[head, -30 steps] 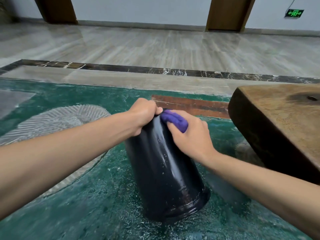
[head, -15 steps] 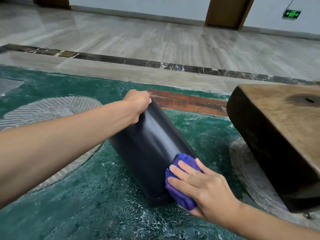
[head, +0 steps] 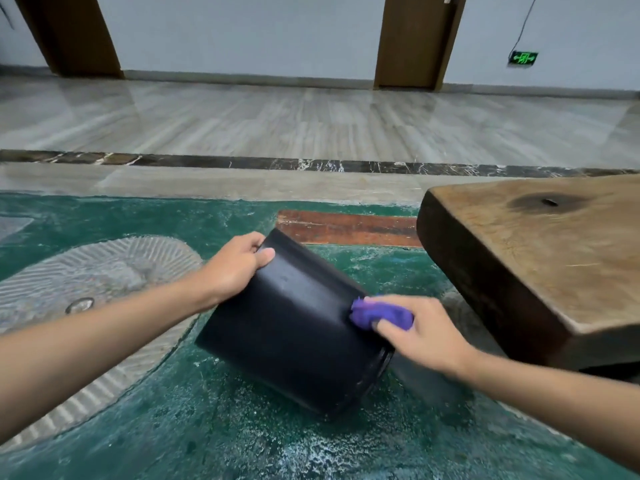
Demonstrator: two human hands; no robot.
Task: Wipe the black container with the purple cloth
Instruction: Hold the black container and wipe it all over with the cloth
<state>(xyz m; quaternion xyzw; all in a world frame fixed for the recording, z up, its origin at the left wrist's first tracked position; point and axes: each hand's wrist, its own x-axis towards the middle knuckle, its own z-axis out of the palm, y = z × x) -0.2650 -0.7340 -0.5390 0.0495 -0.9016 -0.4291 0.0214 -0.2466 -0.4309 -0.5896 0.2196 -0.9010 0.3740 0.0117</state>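
The green carpet (head: 242, 441) covers the near floor and carries a grey ribbed patch at left. Beyond it lies the polished tile floor (head: 311, 119). A thick wooden slab (head: 540, 258) stands at right, its near corner just beside the work area.

The black container (head: 294, 334) rests tilted on the carpet at centre, its closed base raised toward the far left and its rimmed end low at the near right.

The left hand (head: 235, 268) grips the raised base edge, thumb on the near face and fingers curled over the far side. The right hand (head: 422, 334) presses on the container's upper right side, with fingers curled around the purple cloth (head: 377, 313). The cloth is bunched and touches the container wall near the rimmed end.
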